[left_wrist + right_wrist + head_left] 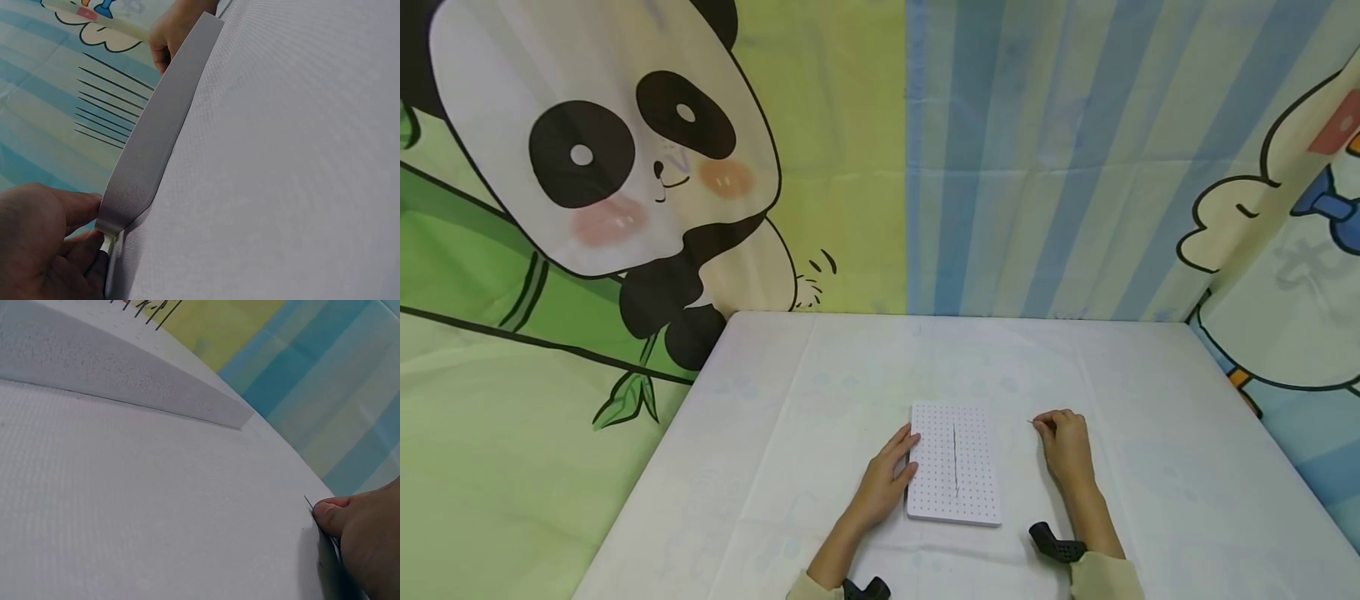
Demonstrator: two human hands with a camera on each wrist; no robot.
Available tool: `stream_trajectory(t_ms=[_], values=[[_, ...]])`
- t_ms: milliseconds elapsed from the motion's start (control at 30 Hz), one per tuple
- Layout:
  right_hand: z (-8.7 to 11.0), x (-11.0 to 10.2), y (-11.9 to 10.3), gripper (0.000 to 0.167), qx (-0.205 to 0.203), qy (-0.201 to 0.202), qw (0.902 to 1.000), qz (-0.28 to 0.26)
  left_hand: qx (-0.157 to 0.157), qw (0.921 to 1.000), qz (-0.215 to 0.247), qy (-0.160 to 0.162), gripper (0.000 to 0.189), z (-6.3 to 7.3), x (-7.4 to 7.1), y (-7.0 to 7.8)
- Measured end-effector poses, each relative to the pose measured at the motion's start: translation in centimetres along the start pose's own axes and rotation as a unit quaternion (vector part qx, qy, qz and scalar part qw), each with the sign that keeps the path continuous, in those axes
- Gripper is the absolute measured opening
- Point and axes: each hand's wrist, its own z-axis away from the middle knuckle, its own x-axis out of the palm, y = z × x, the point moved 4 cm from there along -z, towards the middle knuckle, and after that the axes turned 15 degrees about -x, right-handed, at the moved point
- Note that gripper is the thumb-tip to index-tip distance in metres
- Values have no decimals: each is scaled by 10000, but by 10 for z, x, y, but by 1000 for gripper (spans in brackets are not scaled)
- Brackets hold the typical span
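Observation:
A white board [936, 467] with a grid of small holes lies on the table. Several thin dark pins [115, 92] stand upright in it, forming one line down its middle in the head view. At the board's left edge, my left hand [882, 482] rests its thumb and fingertips against the side. My right hand [1066, 446], to the right of the board and apart from it, pinches a thin dark pin [307, 501] between thumb and fingers. Only the tip of that pin shows; the rest is hidden by the fingers.
A white cloth [820, 358] covers the table, with bare cloth around the board. Behind the table hangs a printed curtain [1037, 167] with a panda and stripes. Each wrist wears a black strap device [1054, 543].

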Motion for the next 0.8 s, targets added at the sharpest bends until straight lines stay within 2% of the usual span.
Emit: stream_trajectory(t_ms=[167,333,433,600,700,800], values=[[-1,3,-6,9,112,-9,9997,-196,-51,10000,60,-31,45,-1,0,1],[-6,9,-20,12,163,311,9951,-922,-2,9999,101,9,44,0,0,1],[-12,14,-35,13,110,590,9844,-1655,8,9999,93,45,44,1,0,0],[-24,18,-78,11,-291,854,9552,-2819,-111,9999,108,8,45,1,-1,-1],[-29,21,-103,11,-587,711,9483,-3038,-97,9999,116,-31,45,1,-2,0],[-30,29,-114,10,-918,548,9473,-3021,-79,9999,90,-65,45,0,-2,0]])
